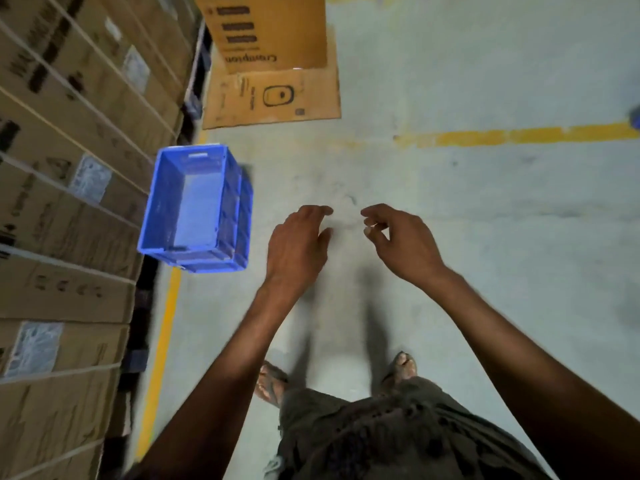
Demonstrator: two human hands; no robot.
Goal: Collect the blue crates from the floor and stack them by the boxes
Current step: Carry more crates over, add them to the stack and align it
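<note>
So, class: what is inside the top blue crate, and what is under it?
The top blue crate shows only its bare floor inside. Under it sits another blue crate, its inside covered; whether more lie below cannot be told.

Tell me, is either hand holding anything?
No. Both the left hand and right hand are empty above the floor, apart from the crates.

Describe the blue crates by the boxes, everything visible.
The blue crates look like plastic, rectangular and open-topped, stacked; how many is unclear. The top one is empty, with a handle slot in its far wall. They stand upright on the floor beside the wall of boxes. Neither hand touches them.
</note>
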